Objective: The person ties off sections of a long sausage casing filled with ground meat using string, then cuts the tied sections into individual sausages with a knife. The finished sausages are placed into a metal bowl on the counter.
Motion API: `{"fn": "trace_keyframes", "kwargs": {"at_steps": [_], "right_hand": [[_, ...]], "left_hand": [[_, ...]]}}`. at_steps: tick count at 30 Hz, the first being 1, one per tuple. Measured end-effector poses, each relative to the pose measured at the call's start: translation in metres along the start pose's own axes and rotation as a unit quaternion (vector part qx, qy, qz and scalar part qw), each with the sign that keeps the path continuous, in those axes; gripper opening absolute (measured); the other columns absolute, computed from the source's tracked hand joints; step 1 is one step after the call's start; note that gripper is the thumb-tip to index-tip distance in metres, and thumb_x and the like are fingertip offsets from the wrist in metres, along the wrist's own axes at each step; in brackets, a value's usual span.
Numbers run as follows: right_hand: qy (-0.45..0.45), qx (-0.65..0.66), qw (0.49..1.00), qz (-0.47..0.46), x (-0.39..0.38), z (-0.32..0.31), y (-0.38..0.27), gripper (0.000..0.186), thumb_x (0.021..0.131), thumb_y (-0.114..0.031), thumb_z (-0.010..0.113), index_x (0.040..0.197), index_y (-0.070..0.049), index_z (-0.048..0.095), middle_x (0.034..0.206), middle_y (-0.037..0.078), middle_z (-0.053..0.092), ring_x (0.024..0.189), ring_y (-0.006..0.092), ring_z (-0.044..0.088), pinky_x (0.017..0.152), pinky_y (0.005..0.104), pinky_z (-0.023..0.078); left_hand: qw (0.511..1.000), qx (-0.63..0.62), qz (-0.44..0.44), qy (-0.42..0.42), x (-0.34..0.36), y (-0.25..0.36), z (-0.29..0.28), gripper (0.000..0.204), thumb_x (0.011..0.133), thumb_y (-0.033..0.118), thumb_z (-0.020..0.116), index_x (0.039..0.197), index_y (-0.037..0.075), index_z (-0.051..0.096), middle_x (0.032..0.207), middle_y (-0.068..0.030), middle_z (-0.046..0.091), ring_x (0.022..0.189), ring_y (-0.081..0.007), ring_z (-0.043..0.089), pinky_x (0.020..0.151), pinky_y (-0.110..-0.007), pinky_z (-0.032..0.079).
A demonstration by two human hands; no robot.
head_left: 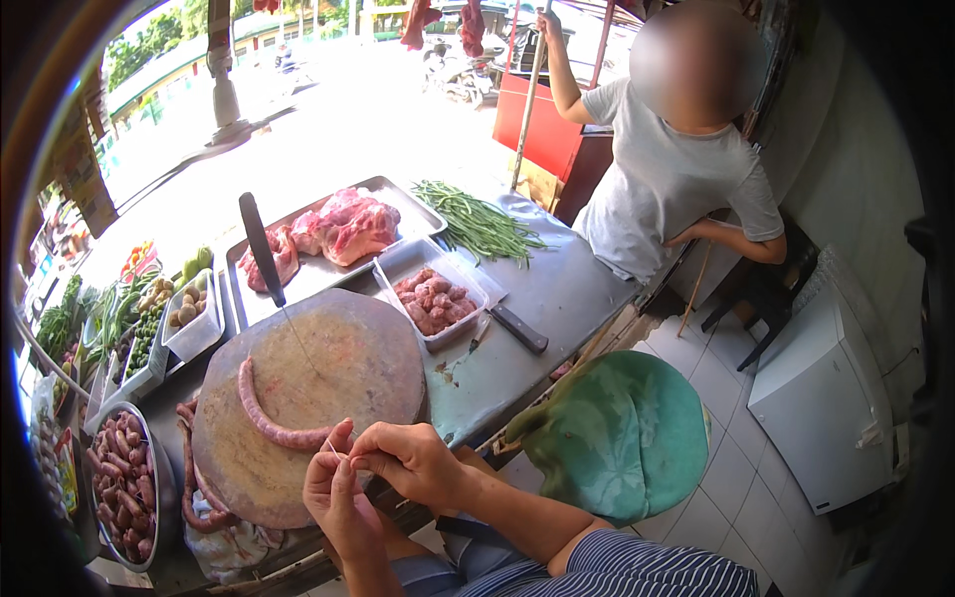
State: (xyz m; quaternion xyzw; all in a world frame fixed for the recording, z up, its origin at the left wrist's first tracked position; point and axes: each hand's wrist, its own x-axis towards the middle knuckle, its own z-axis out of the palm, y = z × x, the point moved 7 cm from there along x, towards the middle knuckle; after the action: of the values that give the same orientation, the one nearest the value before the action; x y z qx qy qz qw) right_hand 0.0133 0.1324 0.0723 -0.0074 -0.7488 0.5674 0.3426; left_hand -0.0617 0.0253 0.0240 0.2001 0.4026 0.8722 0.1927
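Both my hands are close together at the near edge of a round wooden chopping block [348, 348]. My left hand [343, 497] pinches a thin white string [336, 454]; my right hand [413, 460] pinches the same string with its fingertips. A long raw sausage [257, 413] curves over the block, and its near end runs up to my fingers, where they hide it. A dark-handled knife [263, 249] stands upright, its tip on the block. More linked sausage [189, 478] hangs along the block's left side.
A bowl of short sausages [124, 478] stands at left. Behind the block are a meat tray [418, 204], a plastic tub of meat pieces [433, 336], another knife [519, 330] and green beans [477, 219]. A green covered round thing [627, 438] is at right; a person [676, 169] stands beyond.
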Motion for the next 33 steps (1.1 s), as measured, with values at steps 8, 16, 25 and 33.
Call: {"fn": "trace_keyframes", "kwargs": {"at_steps": [8, 16, 25, 33], "right_hand": [[0.014, 0.061, 0.984, 0.167, -0.004, 0.011, 0.049, 0.009, 0.094, -0.008, 0.064, 0.090, 0.001, 0.062, 0.074, 0.004, 0.060, 0.071, 0.0073, 0.052, 0.064, 0.0259, 0.046], [-0.056, -0.064, 0.996, 0.038, 0.000, 0.019, 0.042, 0.014, 0.090, -0.010, 0.067, 0.084, 0.001, 0.062, 0.091, 0.008, 0.065, 0.075, 0.0156, 0.058, 0.065, 0.0300, 0.045], [-0.026, 0.043, 0.999, 0.020, 0.003, 0.008, 0.020, 0.013, 0.085, 0.002, 0.068, 0.097, 0.001, 0.063, 0.096, 0.011, 0.066, 0.093, 0.0210, 0.066, 0.084, 0.0313, 0.052], [-0.013, 0.312, 0.928, 0.204, -0.006, 0.015, 0.066, 0.010, 0.094, 0.006, 0.054, 0.100, 0.002, 0.061, 0.090, 0.003, 0.062, 0.082, 0.0100, 0.059, 0.074, 0.0247, 0.049]], "left_hand": [[0.855, 0.400, 0.330, 0.032, -0.017, 0.037, 0.025, 0.040, 0.099, 0.024, 0.059, 0.129, -0.002, 0.059, 0.149, -0.0283, 0.037, 0.138, -0.0453, 0.039, 0.109, -0.056, 0.036], [0.837, 0.488, 0.248, -0.026, -0.018, 0.049, 0.031, 0.051, 0.100, 0.045, 0.052, 0.129, 0.004, 0.063, 0.148, -0.0300, 0.040, 0.136, -0.0459, 0.041, 0.107, -0.055, 0.039], [0.960, 0.256, 0.066, -0.087, 0.005, 0.001, 0.005, 0.071, 0.100, 0.052, 0.048, 0.140, -0.007, 0.047, 0.148, -0.0194, 0.043, 0.131, -0.0277, 0.048, 0.110, -0.042, 0.038], [0.985, 0.156, 0.009, -0.078, 0.003, -0.008, 0.004, 0.072, 0.100, 0.053, 0.046, 0.135, -0.010, 0.051, 0.148, -0.0191, 0.042, 0.130, -0.0259, 0.049, 0.107, -0.037, 0.042]]}}
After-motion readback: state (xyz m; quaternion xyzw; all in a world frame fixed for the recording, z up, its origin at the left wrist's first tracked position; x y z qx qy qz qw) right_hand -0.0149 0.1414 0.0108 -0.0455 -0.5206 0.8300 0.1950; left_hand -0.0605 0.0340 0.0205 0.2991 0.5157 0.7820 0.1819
